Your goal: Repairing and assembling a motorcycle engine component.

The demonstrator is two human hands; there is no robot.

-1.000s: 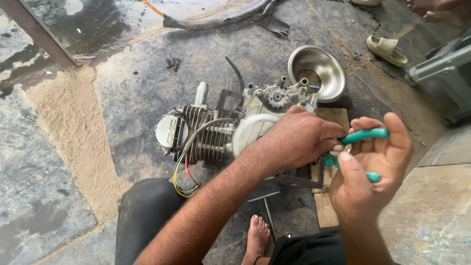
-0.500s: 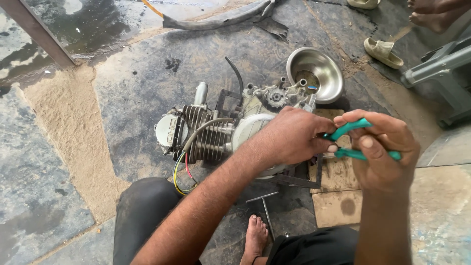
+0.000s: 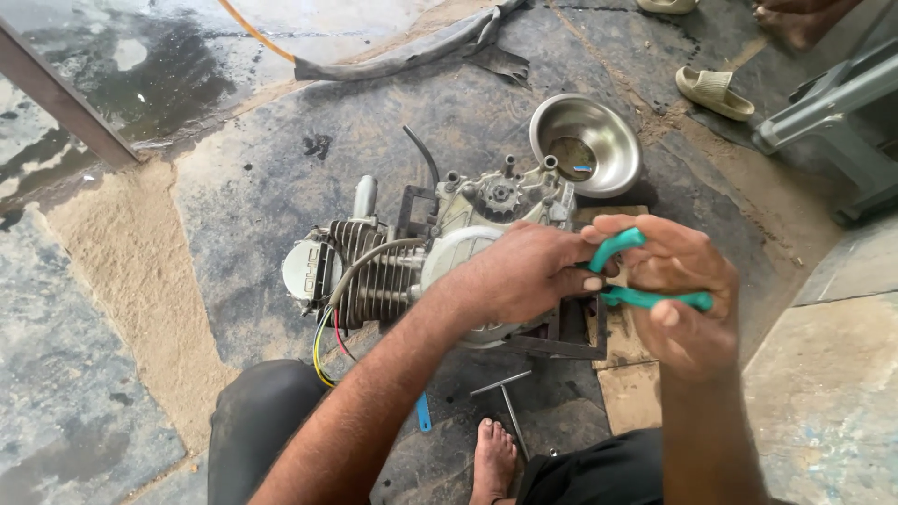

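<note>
A small motorcycle engine [image 3: 393, 262] with cooling fins and loose coloured wires lies on the stone floor in front of me. My left hand [image 3: 519, 276] rests on its round side cover, fingers curled over the right edge. My right hand [image 3: 683, 290] grips a pair of pliers with green handles [image 3: 636, 276], their jaws hidden between the two hands at the engine's right side.
A steel bowl [image 3: 587, 142] with small parts stands behind the engine. A T-handle wrench [image 3: 505, 397] and a blue tool [image 3: 424, 411] lie near my bare foot [image 3: 491, 458]. Sandals [image 3: 713, 91], another person's foot and a grey frame [image 3: 823, 103] are at the back right. Wet floor lies at the left.
My right hand has turned over and closed around the green pliers, bringing them in against the engine beside my left hand. The left hand has stayed on the cover.
</note>
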